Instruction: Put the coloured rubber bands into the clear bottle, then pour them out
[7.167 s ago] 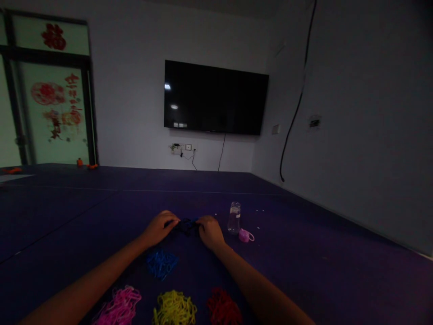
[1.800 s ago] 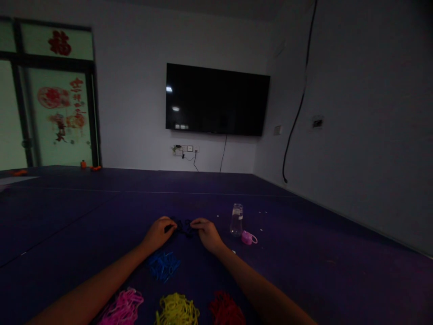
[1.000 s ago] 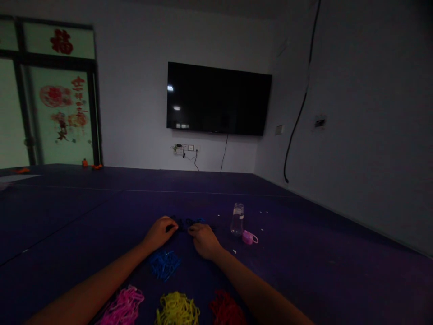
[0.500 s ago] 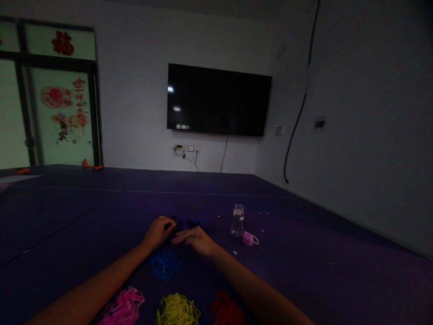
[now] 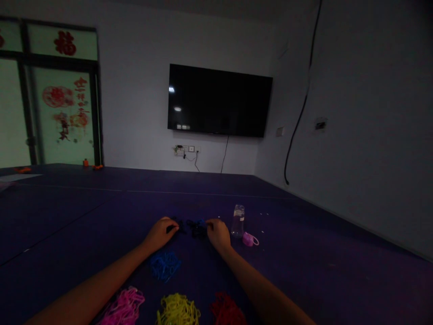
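Observation:
Both hands rest low over the purple table. My left hand (image 5: 163,233) has its thumb and forefinger closed together at the left edge of some dark strands (image 5: 181,225); what the fingertips hold is too dark to tell. My right hand (image 5: 218,232) is curled at the right side of a dark pile (image 5: 198,229) with a bit of blue in it, its fingertips hidden or too small to read. Nearer to me lie a blue pile of bands (image 5: 164,266), a pink pile (image 5: 125,307), a yellow pile (image 5: 178,310) and a red pile (image 5: 227,309).
A clear bottle (image 5: 238,221) stands just right of my right hand, with a pink lid (image 5: 249,239) beside it. Small white scraps dot the purple table (image 5: 304,253). Orange items (image 5: 85,162) sit at the far left edge. A television (image 5: 219,100) hangs on the wall.
My right hand has moved right, away from my left hand, to the right side of the dark pile, and its fingers have curled in. My left hand has shifted slightly right.

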A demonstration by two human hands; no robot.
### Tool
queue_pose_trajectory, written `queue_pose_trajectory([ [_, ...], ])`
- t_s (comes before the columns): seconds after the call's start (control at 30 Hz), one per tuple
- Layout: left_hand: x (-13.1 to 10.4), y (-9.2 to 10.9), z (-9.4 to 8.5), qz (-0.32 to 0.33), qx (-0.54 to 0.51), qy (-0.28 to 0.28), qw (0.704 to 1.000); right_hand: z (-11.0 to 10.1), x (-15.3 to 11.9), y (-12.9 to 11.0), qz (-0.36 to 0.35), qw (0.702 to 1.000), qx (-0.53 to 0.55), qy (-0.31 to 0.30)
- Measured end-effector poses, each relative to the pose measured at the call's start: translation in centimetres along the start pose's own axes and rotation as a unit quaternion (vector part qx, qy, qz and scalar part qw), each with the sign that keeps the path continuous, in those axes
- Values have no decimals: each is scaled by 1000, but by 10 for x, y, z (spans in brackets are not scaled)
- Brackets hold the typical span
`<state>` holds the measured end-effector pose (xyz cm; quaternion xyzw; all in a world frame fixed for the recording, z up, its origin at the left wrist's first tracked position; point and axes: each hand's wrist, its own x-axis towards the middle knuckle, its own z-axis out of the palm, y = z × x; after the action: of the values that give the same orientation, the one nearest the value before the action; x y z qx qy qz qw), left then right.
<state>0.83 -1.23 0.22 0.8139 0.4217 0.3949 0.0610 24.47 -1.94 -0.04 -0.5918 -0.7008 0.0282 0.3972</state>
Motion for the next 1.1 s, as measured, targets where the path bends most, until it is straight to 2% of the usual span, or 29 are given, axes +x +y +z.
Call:
queue_pose_trajectory([
  [0.17, 0, -2, 1, -8, 2, -4, 1000, 4, 1, -1, -15, 996, -84, -39],
  [0.43, 0, -5, 2, -7, 14, -10, 1000, 11, 3, 2, -39, 994, -74, -66],
  [0.77, 0, 1, -1, -14, 9, -19, 1000, 14, 8, 6, -89, 993, 2, -72],
  [0.97, 0, 1, 0, -8, 13, -17, 1000, 14, 9, 5, -138, 980, 134, -54],
  [1.1, 0, 0, 1, -6, 11, -16, 1000, 15, 8, 5, -145, 976, 151, -58],
])
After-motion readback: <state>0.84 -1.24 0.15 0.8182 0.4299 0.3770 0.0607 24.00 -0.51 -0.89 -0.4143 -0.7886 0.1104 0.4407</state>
